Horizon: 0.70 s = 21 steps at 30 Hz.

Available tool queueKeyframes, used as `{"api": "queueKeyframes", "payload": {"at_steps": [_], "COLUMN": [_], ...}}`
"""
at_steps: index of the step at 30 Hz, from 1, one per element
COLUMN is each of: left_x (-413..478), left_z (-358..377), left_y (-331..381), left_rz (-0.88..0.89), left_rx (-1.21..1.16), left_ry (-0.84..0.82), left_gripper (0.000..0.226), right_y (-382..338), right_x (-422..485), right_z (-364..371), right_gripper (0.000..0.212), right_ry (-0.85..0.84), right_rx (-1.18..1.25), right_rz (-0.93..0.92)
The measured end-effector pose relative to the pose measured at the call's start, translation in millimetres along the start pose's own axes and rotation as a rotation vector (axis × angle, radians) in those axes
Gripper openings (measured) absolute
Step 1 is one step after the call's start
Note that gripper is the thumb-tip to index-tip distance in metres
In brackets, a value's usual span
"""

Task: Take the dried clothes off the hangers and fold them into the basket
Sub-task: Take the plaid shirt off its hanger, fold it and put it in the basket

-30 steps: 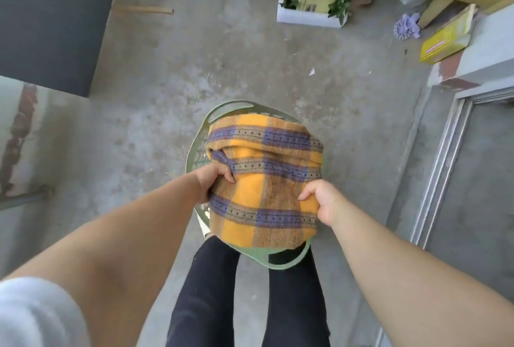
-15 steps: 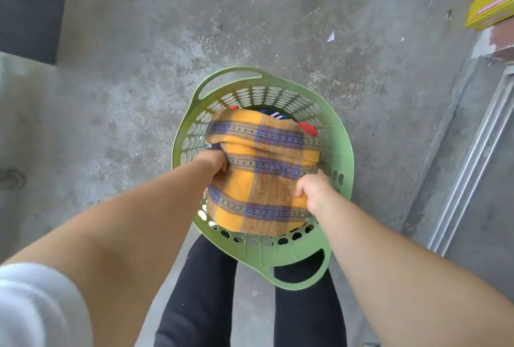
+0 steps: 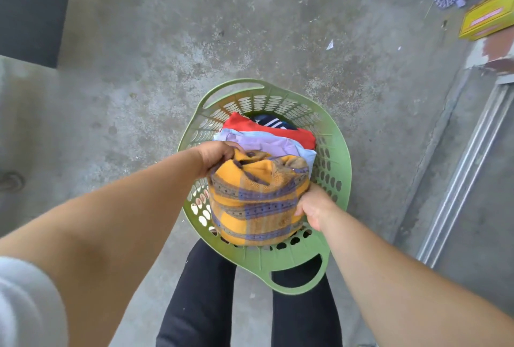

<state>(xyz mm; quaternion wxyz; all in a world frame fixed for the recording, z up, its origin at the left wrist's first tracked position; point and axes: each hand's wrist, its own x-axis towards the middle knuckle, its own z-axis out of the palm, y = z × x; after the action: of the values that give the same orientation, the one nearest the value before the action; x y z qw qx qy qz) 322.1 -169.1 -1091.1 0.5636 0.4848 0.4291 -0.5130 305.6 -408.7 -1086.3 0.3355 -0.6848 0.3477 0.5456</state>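
Two grips, both clenched on the plaid (image 3: 258, 202): left grip (image 3: 218, 156) at its top fold, right grip (image 3: 313, 206) at its side. Held in the near half of the basket (image 3: 250, 259), touching folded clothes (image 3: 267, 140) behind. Could unroll on release, or shove that stack askew.

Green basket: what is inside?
In the green basket: a lilac garment, a red garment, a dark striped garment, and the yellow plaid cloth gripped by left hand and right hand. Anything beneath them is covered.
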Motion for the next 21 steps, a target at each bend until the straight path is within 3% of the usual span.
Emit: {"api": "queueKeyframes", "payload": {"at_steps": [3,6,11,13,15,17,19,21], "left_x": [-8.1,-5.0,-1.4,-7.8,-17.2,-20.0,-18.7,-13.0], "left_z": [14.3,18.2,10.0,14.9,22.9,32.9,40.2,41.8], "left_y": [23.3,33.9,30.6,13.7,-10.6,-37.4,-52.6,-53.6], "left_rz": [0.062,0.113,0.165,0.363,0.664,0.864,0.833,0.636], "left_rx": [0.041,0.067,-0.002,0.145,0.424,0.817,1.237,1.479], "left_ry": [0.021,0.207,0.466,0.596,0.766,0.776,0.577,0.428], "left_gripper": [0.027,0.006,0.062,0.054,0.035,0.036,0.062,0.092], "right_y": [-5.3,-15.8,-29.4,-29.5,-28.4,-24.8,-22.3,-20.3], "right_x": [5.7,6.4,3.0,1.5,-4.4,-13.9,-23.3,-26.2], "right_z": [-0.2,-4.2,1.2,4.6,4.7,8.9,17.9,25.6], "right_gripper": [0.054,0.061,0.041,0.043,0.045,0.048,0.058,0.075], "right_ry": [0.053,0.172,0.27,0.386,0.606,0.704,0.623,0.411], "right_rx": [0.064,0.086,0.231,0.172,-0.133,-0.459,-0.757,-1.062], "right_rz": [0.085,0.206,0.275,0.236,0.048,-0.37,-0.791,-0.951]}}
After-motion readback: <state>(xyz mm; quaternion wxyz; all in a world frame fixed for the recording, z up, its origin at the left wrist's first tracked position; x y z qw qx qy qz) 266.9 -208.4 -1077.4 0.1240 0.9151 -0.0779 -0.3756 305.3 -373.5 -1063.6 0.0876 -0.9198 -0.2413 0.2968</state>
